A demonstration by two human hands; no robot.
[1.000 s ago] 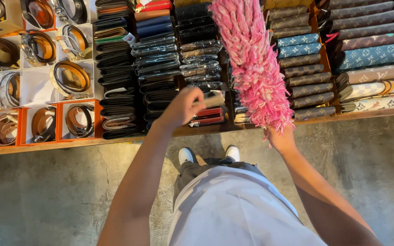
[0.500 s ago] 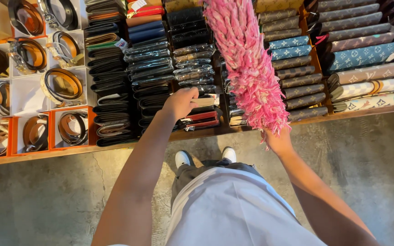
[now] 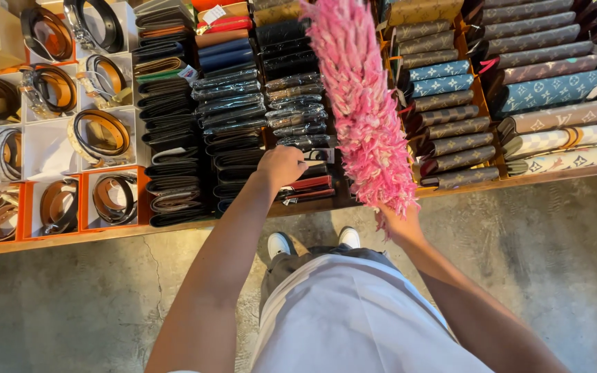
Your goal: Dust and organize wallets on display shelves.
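Note:
A long pink fluffy duster (image 3: 361,103) stands upright over the display, and my right hand (image 3: 399,224) grips its handle at the bottom, mostly hidden under the fringe. My left hand (image 3: 281,166) rests on a row of dark wallets (image 3: 298,124) wrapped in clear film, its fingers curled over one near the front of the row. Just below that hand lie red and black wallets (image 3: 309,186). The duster covers part of the brown patterned wallets (image 3: 450,131) to the right.
A wooden display shelf (image 3: 105,235) runs across the view. White and orange boxes hold coiled belts (image 3: 98,131) at the left. More black wallets (image 3: 174,152) and blue and patterned long wallets (image 3: 554,90) fill the rest. Concrete floor and my white shoes (image 3: 312,242) lie below.
My left hand has slid slightly forward onto the wallet row. The view has shifted a little, and the duster stays upright in my right hand.

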